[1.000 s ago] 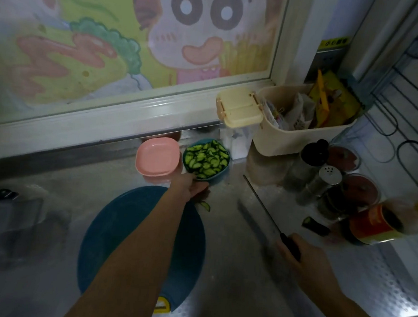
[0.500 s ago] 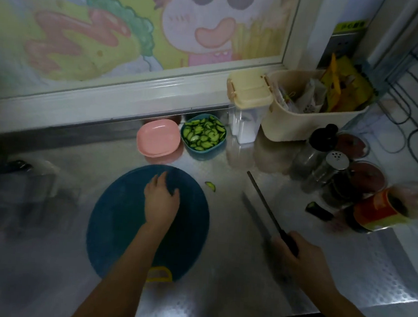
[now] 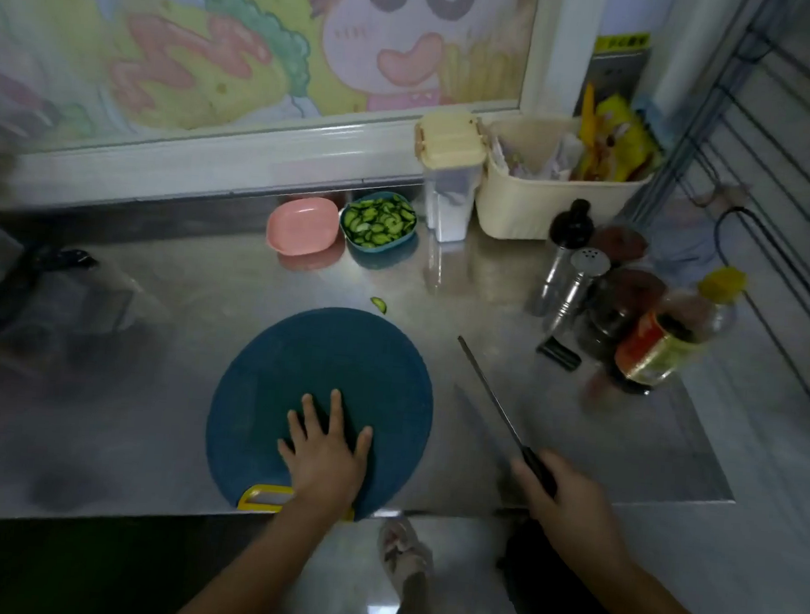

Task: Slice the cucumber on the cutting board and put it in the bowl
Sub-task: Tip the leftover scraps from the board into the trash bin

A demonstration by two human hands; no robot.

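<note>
Head view: our left fingers [image 3: 335, 410] lie flat on the board [image 3: 321, 358]; our right fingers [image 3: 527, 478] grip the knife [image 3: 488, 395]. Next, we judge, the stray slice [image 3: 379, 304] goes into the bowl [image 3: 373, 248].

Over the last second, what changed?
The left hand pulled back from the blue bowl of cucumber slices toward the person and now lies flat, fingers spread, on the cutting board. Unchanged: the right hand grips the knife right of the board; bowl, pink dish and the stray slice on the counter stay put.
</note>
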